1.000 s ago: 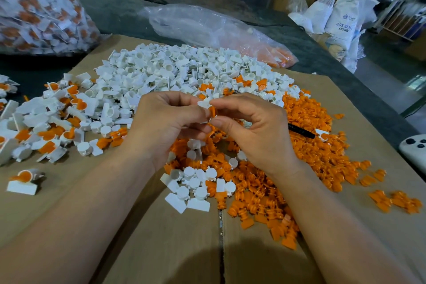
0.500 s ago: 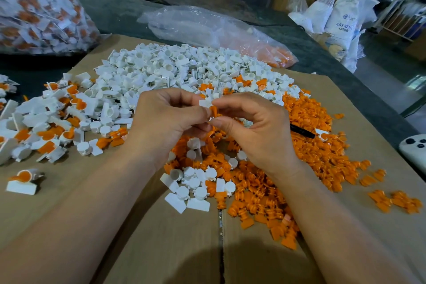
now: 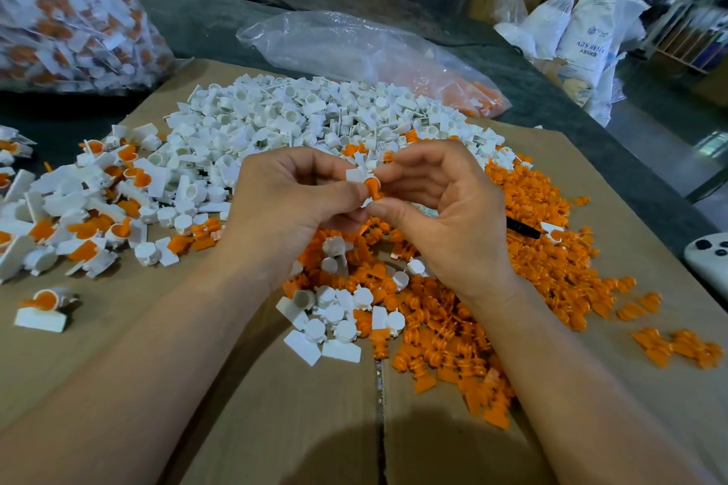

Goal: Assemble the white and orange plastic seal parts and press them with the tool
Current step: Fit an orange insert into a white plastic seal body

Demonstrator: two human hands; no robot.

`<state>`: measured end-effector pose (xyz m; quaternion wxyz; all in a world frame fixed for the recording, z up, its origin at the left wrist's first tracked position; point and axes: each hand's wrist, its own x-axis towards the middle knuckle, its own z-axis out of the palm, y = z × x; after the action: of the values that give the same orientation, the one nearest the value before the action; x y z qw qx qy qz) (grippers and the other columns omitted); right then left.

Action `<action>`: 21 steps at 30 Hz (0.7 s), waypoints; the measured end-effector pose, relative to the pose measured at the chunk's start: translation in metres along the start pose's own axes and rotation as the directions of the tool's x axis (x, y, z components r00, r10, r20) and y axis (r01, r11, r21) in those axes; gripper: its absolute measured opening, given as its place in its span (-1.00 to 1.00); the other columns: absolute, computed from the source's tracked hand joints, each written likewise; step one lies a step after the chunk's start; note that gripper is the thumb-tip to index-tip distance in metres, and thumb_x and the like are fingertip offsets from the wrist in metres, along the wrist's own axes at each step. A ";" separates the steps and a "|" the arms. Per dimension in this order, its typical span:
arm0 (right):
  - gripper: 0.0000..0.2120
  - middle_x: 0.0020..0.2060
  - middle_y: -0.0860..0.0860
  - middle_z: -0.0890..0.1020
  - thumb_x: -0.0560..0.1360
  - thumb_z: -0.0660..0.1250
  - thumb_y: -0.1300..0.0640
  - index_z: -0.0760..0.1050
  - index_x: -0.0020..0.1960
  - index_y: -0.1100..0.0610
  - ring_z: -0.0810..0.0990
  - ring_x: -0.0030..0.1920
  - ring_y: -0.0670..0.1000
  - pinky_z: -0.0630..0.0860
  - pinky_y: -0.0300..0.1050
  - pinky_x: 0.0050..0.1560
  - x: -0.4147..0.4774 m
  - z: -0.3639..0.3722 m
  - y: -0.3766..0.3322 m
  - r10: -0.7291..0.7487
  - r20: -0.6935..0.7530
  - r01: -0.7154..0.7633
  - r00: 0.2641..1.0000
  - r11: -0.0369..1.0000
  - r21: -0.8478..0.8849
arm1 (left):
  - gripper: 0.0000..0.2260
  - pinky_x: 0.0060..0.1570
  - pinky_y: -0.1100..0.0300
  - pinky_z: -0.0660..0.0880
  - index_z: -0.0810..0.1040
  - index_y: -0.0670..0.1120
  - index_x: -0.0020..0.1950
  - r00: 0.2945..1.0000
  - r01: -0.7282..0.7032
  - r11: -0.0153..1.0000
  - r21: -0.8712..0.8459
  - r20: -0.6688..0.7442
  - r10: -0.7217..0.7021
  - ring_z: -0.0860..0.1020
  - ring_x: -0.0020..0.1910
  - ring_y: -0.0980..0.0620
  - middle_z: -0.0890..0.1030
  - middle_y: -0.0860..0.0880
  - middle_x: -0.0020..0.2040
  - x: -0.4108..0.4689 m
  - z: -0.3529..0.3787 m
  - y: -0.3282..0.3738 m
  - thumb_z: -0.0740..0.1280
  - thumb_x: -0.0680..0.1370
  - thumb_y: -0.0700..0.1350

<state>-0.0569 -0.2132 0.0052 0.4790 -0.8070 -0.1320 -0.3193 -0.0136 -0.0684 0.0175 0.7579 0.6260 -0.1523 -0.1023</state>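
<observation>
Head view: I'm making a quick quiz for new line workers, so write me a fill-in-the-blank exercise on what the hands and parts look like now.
1. The left hand and right hand together pinch a white part with an ____ piece in it.
2. The black tool lies to the ____ of the right hand.
3. The white pile and the orange pile rest on brown ____.
Missing words: orange; right; cardboard.

The white woven plastic sack (image 3: 587,31) at the far right is showing blue print reading "ABS RESIN"; the smaller line beneath is too blurred to read.
</observation>
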 end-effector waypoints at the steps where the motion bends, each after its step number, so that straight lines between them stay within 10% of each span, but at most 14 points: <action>1: -0.57 -0.12 -0.18 0.58 0.30 0.48 0.23 0.38 0.00 -0.12 0.63 -0.08 -0.15 0.56 -0.26 -0.04 0.000 0.000 0.000 -0.001 -0.003 0.001 1.000 1.000 0.001 | -0.87 -0.46 0.28 0.54 0.58 -0.17 -0.30 1.000 0.004 1.000 -0.006 0.005 -0.004 0.60 -0.49 0.05 0.62 -0.08 -0.46 0.000 0.000 0.000 0.42 0.35 -0.38; 21: -0.63 -0.15 -0.16 0.54 0.33 0.44 0.25 0.48 0.11 0.12 0.59 -0.11 -0.08 0.57 -0.18 -0.06 0.000 -0.001 0.001 -0.098 0.043 0.102 0.994 0.988 -0.116 | -0.86 -0.52 0.29 0.49 0.56 -0.19 -0.32 0.996 0.080 0.997 -0.008 0.026 -0.080 0.56 -0.54 0.03 0.59 -0.10 -0.48 0.003 -0.001 0.000 0.40 0.36 -0.41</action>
<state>-0.0566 -0.2143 0.0051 0.4113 -0.8320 -0.1622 -0.3352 -0.0106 -0.0685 0.0175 0.7542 0.6267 -0.1361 -0.1413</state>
